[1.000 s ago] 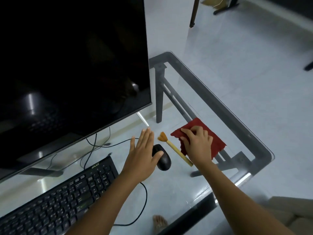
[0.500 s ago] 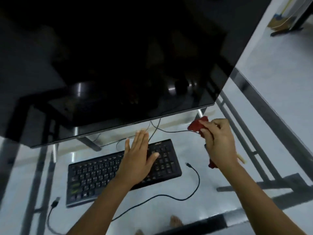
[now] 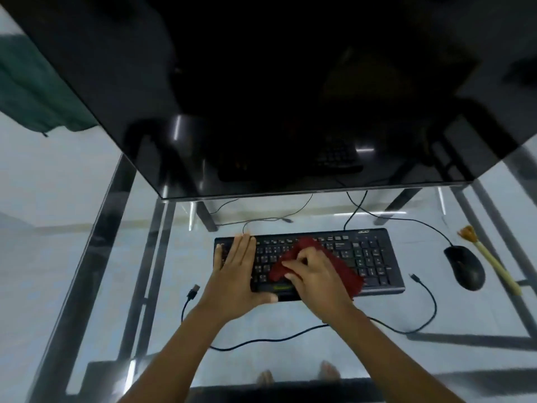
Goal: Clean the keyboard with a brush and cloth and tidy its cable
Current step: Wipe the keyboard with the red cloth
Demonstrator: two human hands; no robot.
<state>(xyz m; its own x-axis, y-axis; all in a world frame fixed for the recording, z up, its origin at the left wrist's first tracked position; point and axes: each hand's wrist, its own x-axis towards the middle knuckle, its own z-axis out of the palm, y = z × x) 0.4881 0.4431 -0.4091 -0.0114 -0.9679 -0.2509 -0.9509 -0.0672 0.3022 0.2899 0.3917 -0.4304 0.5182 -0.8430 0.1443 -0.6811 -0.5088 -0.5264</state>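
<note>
Wipe step: right hand (image 3: 315, 274) grips cloth (image 3: 343, 273) on keyboard (image 3: 374, 257) mid-desk; left hand (image 3: 236, 271) lies flat, steadying it. Brush (image 3: 488, 261) idle beside mouse (image 3: 465, 267). Next, likely: sweep cloth across keys, then coil cable (image 3: 418, 324).

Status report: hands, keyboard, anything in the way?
Left hand flat on keyboard, left end. Right hand grips cloth on the keys. Brush idle by mouse; loose cable in front, not blocking.
</note>
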